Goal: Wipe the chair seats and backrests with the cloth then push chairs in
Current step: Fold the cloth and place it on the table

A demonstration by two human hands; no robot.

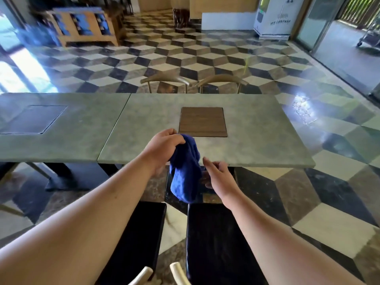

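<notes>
Head view, step in hand: judged as the start of wiping; the cloth (186, 167) is held up in the air at frame centre, not yet on either chair.
Head view, left hand (164, 146): centre of frame, above the near table edge, fingers curled shut around the cloth's top end.
Head view, cloth: dark blue, bunched, hanging down from the left fist in front of the table (257, 145) edge, its lower end above the gap between the two seats.
Head view, right hand (218, 173): just right of the cloth, fingers spread apart and empty; whether the fingertips touch the fabric I cannot tell.
Head view, near chairs: left seat (144, 239) and right seat (218, 243), both dark, lower centre, pulled out from the table; pale backrest tips (178, 272) at the bottom edge.
Head view, far chairs (193, 81): two curved backrests beyond the table, upper centre, already tucked in.
Next move calls for: probably gathering the cloth into a flat pad, then lowering it onto one dark seat.
</notes>
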